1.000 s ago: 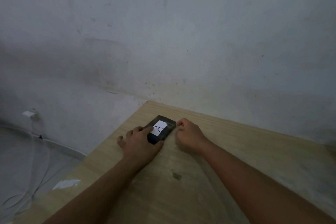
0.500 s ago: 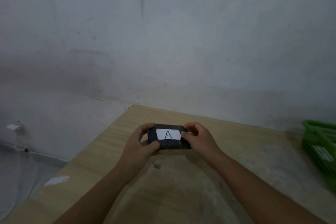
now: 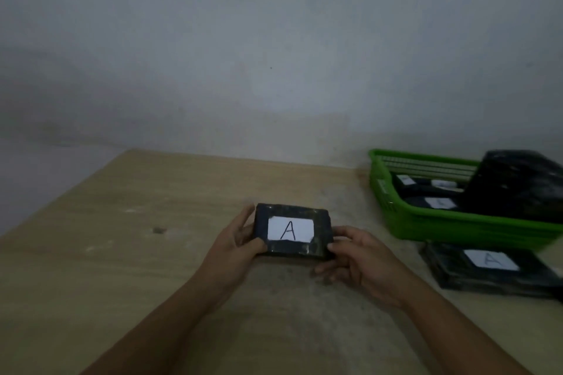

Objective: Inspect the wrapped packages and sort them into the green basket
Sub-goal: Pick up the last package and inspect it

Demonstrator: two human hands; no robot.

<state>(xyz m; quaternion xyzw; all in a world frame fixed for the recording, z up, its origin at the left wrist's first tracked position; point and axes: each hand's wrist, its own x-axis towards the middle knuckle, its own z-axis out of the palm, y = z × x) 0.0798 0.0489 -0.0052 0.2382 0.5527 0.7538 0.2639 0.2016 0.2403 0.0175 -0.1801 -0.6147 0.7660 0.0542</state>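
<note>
The left hand (image 3: 233, 240) clasps the left short end of a black packet (image 3: 293, 233), thumb on the near left corner of its top face, fingers curled round the far side of that end. The packet sits between the two hands, held up over the table (image 3: 128, 253) a little in front of the body; whether its underside touches the wood cannot be told. Its long axis runs left to right, square across the view, and its broad face is tipped up toward the camera. A white label (image 3: 290, 229) on that face carries a handwritten "A", upright and readable, so the packet's top edge points toward the wall (image 3: 274, 39).

The right hand (image 3: 362, 262) grips the near right corner, thumb on top at the edge, fingers bent under and partly hidden. Both hands are closed on the packet.

Further right, near the wall, stands a green basket (image 3: 426, 224), well apart from the held packet. Several dark packets with white labels lie inside it, and a larger black bundle (image 3: 515, 186) leans out over its right side. Just in front of the basket, on the table, lies another black packet (image 3: 490, 272) with an "A" label, blurred.
</note>
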